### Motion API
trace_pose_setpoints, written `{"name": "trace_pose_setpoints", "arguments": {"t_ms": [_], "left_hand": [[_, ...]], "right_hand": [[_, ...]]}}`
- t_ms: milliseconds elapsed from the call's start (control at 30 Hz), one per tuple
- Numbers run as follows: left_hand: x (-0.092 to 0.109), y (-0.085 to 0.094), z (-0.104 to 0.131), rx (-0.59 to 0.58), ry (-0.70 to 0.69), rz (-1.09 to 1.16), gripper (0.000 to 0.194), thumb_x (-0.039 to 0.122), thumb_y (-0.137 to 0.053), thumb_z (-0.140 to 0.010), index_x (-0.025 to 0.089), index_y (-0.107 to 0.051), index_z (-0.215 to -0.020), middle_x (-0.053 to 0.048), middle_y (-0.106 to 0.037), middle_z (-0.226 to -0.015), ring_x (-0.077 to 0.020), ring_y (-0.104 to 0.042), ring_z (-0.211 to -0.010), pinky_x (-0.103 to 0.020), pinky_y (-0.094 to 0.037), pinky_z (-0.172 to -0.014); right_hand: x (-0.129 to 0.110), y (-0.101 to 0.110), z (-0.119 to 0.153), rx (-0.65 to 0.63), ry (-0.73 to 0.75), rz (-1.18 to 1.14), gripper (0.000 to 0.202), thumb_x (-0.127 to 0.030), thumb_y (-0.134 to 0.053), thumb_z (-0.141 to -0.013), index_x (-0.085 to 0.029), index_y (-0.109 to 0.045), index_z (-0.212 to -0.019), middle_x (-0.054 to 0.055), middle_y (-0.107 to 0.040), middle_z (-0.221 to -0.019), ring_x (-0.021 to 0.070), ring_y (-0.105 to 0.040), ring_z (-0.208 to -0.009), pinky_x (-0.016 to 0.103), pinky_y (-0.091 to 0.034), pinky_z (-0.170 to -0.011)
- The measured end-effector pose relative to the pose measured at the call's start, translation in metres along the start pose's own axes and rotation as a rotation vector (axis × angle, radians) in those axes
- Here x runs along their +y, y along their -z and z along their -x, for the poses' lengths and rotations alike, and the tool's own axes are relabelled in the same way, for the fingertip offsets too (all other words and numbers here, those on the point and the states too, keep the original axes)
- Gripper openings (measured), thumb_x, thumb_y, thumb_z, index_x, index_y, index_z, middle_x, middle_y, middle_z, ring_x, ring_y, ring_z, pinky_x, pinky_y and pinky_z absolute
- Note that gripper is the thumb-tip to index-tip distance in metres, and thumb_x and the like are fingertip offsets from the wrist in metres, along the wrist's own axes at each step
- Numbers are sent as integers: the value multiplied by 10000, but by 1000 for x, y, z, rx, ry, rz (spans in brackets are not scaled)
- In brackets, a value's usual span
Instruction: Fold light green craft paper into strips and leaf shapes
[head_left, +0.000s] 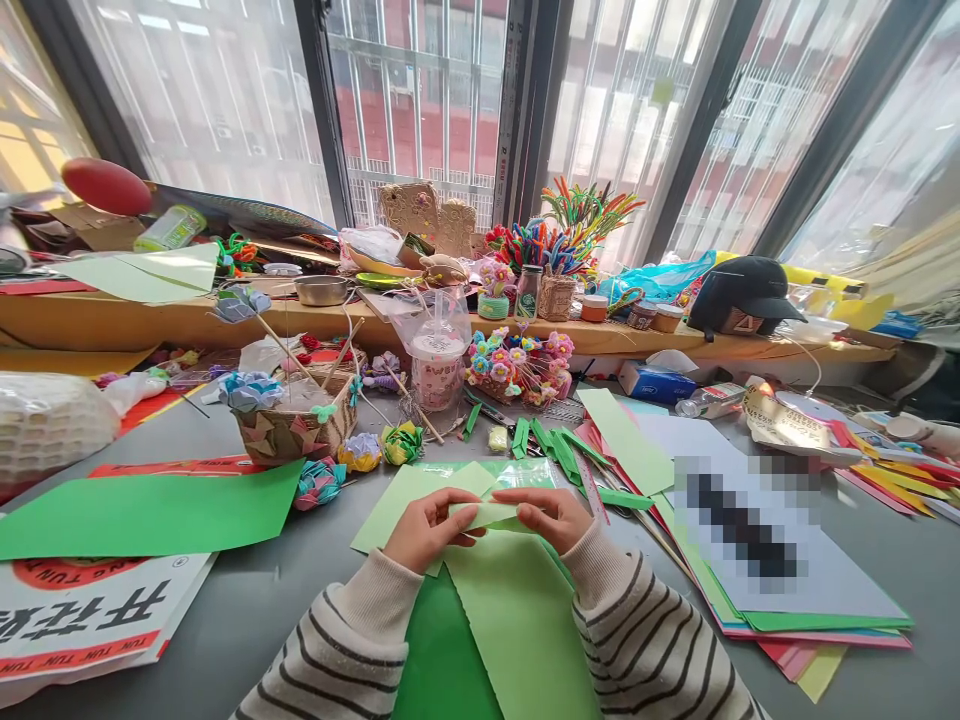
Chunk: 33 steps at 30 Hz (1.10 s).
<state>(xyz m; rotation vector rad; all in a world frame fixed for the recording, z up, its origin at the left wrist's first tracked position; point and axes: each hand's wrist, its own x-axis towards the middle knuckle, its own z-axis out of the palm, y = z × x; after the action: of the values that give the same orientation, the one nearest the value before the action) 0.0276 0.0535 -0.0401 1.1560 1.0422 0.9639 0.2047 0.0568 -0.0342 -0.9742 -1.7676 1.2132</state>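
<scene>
A small folded piece of light green paper (pixel 489 516) is stretched between my two hands in the middle of the head view. My left hand (pixel 431 528) pinches its left end, thumb on top. The right end sits between the thumb and fingers of my right hand (pixel 553 514). Below them lies a long light green sheet (pixel 517 620), partly over a darker green sheet (pixel 442 660). Another pale green sheet (pixel 382 510) shows beside my left hand. Several folded bright green strips (pixel 562 455) lie beyond my right hand.
Left are a green sheet (pixel 150 515), a printed bag (pixel 97 620) and a basket (pixel 289 430) with paper flowers. A lidded cup (pixel 437 370) stands ahead. A paper stack (pixel 840 570) lies right. The crowded windowsill (pixel 420 318) runs behind, with a black cap (pixel 750 290).
</scene>
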Motion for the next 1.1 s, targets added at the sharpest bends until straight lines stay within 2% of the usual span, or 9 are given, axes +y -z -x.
{"name": "trace_pose_setpoints", "arguments": {"t_ms": [100, 200, 300, 400, 567, 733, 867, 1000, 1100], "left_hand": [[-1, 0, 0, -18, -46, -58, 291, 334, -603, -552, 115, -545, -735, -18, -599, -625, -167, -597, -571, -249, -472, -506], [-1, -1, 0, -43, -79, -83, 296, 333, -592, -566, 115, -536, -758, -17, -594, -619, -162, -592, -548, -243, -466, -474], [2, -2, 1, -27, -86, -71, 350, 325, -599, -563, 125, -498, -831, 3, -581, -570, -156, -590, -518, -231, -456, -451], [4, -4, 2, 11, -84, -28, 348, 328, -601, -562, 126, -487, -821, 14, -569, -528, -145, -580, -500, -231, -456, -457], [5, -7, 3, 15, -95, 34, 309, 310, -636, -514, 121, -541, -740, -26, -599, -621, -159, -568, -589, -246, -466, -496], [3, -9, 4, 43, -107, -20, 248, 310, -622, -527, 117, -603, -682, -18, -591, -589, -141, -534, -569, -253, -472, -515], [2, -10, 3, 62, -107, -50, 225, 329, -608, -536, 121, -620, -620, -5, -560, -533, -142, -524, -552, -254, -475, -513], [4, -10, 5, 23, -67, -89, 198, 319, -609, -537, 123, -620, -558, 1, -557, -497, -132, -526, -524, -236, -466, -521], [5, -10, 7, -69, -11, -118, 189, 310, -603, -550, 122, -617, -536, 7, -560, -467, -120, -529, -495, -229, -458, -523]], "right_hand": [[3, 3, 0, -16, -181, -122, 450, -494, -389, -687, -140, -611, -854, 90, -624, -797, 208, -567, -729, 335, -442, -643], [5, 4, 1, -67, -259, -202, 399, -461, -488, -636, -144, -609, -848, 59, -628, -695, 175, -576, -631, 295, -450, -575], [6, 0, 1, -69, -246, -243, 354, -384, -593, -562, -130, -611, -808, 39, -620, -668, 149, -568, -619, 268, -442, -593], [6, -6, 0, -38, -255, -270, 334, -367, -620, -525, -118, -605, -747, 25, -606, -612, 141, -562, -560, 267, -445, -550], [7, -14, -1, 28, -299, -330, 321, -400, -608, -518, -120, -563, -667, -4, -569, -523, 131, -548, -438, 248, -435, -416], [3, -20, 1, 58, -300, -319, 307, -409, -593, -529, -130, -549, -649, -14, -561, -515, 131, -553, -439, 228, -428, -394], [2, -21, 2, 41, -297, -249, 305, -414, -586, -537, -131, -552, -646, -11, -556, -527, 137, -557, -485, 239, -440, -440], [3, -19, 1, 51, -234, -164, 270, -383, -583, -560, -124, -567, -632, -13, -536, -530, 105, -522, -505, 212, -430, -459], [4, -17, 0, 102, -193, -199, 256, -374, -580, -568, -129, -569, -642, -19, -529, -539, 93, -505, -505, 219, -443, -476]]}}
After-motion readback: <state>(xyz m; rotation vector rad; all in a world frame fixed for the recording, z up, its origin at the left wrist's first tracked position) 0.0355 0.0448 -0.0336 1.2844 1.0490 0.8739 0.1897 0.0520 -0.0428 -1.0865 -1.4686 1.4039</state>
